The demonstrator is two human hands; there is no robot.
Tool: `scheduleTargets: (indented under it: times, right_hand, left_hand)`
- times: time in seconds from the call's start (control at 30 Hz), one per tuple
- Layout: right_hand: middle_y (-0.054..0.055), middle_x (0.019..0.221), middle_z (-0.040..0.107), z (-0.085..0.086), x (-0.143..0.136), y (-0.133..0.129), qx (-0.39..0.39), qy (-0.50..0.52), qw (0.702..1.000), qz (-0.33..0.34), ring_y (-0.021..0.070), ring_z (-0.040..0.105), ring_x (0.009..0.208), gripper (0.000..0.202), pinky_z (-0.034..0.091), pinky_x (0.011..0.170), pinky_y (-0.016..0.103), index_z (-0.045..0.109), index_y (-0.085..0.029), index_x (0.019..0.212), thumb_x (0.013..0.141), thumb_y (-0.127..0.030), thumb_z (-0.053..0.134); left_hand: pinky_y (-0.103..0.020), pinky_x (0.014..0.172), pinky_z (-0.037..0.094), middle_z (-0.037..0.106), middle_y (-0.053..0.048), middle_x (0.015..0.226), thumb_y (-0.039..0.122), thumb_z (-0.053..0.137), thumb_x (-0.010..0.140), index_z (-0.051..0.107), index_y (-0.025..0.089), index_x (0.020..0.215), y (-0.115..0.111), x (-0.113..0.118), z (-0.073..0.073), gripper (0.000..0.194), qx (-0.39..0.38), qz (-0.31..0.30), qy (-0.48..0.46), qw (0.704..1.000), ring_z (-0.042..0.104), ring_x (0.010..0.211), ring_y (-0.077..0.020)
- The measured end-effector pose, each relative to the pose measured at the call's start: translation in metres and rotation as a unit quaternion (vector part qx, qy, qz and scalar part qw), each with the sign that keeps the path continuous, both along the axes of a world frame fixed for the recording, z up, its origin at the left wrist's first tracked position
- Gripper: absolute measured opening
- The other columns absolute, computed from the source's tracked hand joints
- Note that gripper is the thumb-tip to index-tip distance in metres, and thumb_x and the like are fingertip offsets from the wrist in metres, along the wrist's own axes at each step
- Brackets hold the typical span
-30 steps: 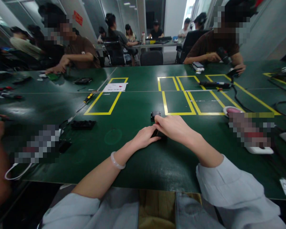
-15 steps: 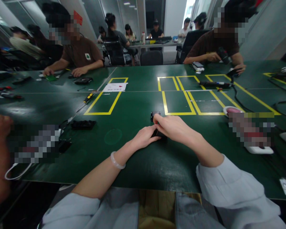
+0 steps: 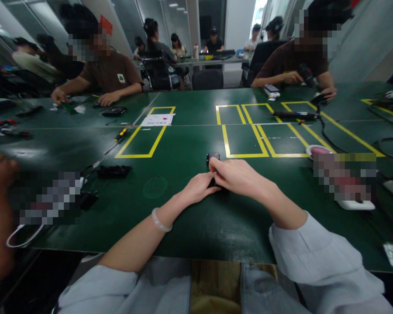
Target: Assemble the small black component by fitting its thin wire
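Note:
A black part (image 3: 213,155) on the table is mostly covered by my two hands; only its far end and a dark sliver near the palms show, so its kind cannot be told. From the left side, my left hand (image 3: 201,185) is closed around it, thumb along the near edge. My right hand (image 3: 231,173) lies over it from the right, with finger and thumb pinched together on top. Whatever sits between those right fingertips is hidden. Both hands touch each other. A pale bracelet (image 3: 160,221) circles my left wrist.
Yellow tape rectangles (image 3: 227,141) mark the green table. A black piece (image 3: 114,171), a yellow-black screwdriver (image 3: 121,134) and a paper sheet (image 3: 159,120) lie to the left. Blurred-out devices flank me on both sides. Another person's arm (image 3: 0,218) enters at left; two co-workers sit opposite.
My hands hold nearly the same pose, the right fingertips shifting very slightly left. Across the table at left, a co-worker's hand has moved left over a green item.

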State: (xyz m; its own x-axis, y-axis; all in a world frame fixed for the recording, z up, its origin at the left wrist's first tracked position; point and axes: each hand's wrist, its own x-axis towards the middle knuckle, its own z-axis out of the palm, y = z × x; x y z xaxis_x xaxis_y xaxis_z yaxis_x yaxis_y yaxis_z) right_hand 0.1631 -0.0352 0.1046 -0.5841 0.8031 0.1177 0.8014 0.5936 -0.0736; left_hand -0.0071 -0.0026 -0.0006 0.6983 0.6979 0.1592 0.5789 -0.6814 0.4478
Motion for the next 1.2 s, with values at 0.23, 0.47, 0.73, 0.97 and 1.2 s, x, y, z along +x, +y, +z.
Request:
scheduleTargets:
  times: [0.23, 0.47, 0.73, 0.97, 1.2]
  right_hand:
    - [0.005, 0.078, 0.067, -0.0009, 0.0011, 0.0024, 0.001, -0.021, 0.999, -0.025, 0.0171, 0.060, 0.064, 0.019, 0.020, 0.050, 0.027, 0.051, -0.019, 0.099, 0.095, -0.032, 0.037]
    - [0.004, 0.084, 0.068, -0.0002, 0.0011, 0.0001, -0.004, 0.005, 1.000, -0.008, 0.0167, 0.061, 0.067, 0.015, 0.023, 0.052, 0.027, 0.048, -0.019, 0.102, 0.093, -0.026, 0.039]
    - [0.004, 0.083, 0.068, 0.0014, 0.0041, 0.0005, -0.019, -0.009, 1.000, -0.001, 0.0163, 0.060, 0.065, 0.016, 0.023, 0.051, 0.026, 0.048, -0.019, 0.102, 0.094, -0.026, 0.036]
    - [0.007, 0.082, 0.068, 0.0010, 0.0005, 0.0004, 0.000, -0.032, 0.999, -0.030, 0.0189, 0.062, 0.068, 0.021, 0.021, 0.051, 0.027, 0.050, -0.018, 0.100, 0.095, -0.034, 0.036]
    - [0.006, 0.090, 0.069, 0.0000, 0.0019, -0.0011, -0.010, 0.006, 1.000, -0.001, 0.0182, 0.064, 0.074, 0.021, 0.027, 0.054, 0.027, 0.047, -0.017, 0.110, 0.092, -0.024, 0.041]
  left_hand:
    - [-0.038, 0.083, 0.050, 0.066, -0.010, 0.103, 0.043, 0.056, 0.089, 0.056, 0.015, 0.103, -0.0011, 0.0008, 0.0028, 0.032, 0.007, 0.014, 0.014, 1.000, 0.063, 0.095, -0.0268]
    - [-0.038, 0.086, 0.049, 0.066, -0.009, 0.103, 0.044, 0.054, 0.090, 0.057, 0.016, 0.102, -0.0012, 0.0011, 0.0034, 0.030, 0.005, 0.002, -0.005, 1.000, 0.063, 0.097, -0.0262]
    - [-0.039, 0.086, 0.049, 0.066, -0.010, 0.104, 0.042, 0.055, 0.090, 0.058, 0.015, 0.101, -0.0012, 0.0012, 0.0034, 0.030, 0.003, 0.001, -0.005, 1.000, 0.063, 0.097, -0.0265]
    - [-0.039, 0.087, 0.049, 0.066, -0.010, 0.100, 0.041, 0.055, 0.090, 0.059, 0.014, 0.098, -0.0009, 0.0024, 0.0046, 0.029, 0.009, 0.007, 0.006, 1.000, 0.063, 0.095, -0.0267]
    - [-0.040, 0.091, 0.047, 0.066, -0.009, 0.104, 0.040, 0.052, 0.091, 0.059, 0.016, 0.098, -0.0007, 0.0016, 0.0052, 0.026, 0.001, -0.007, -0.004, 1.000, 0.061, 0.101, -0.0259]
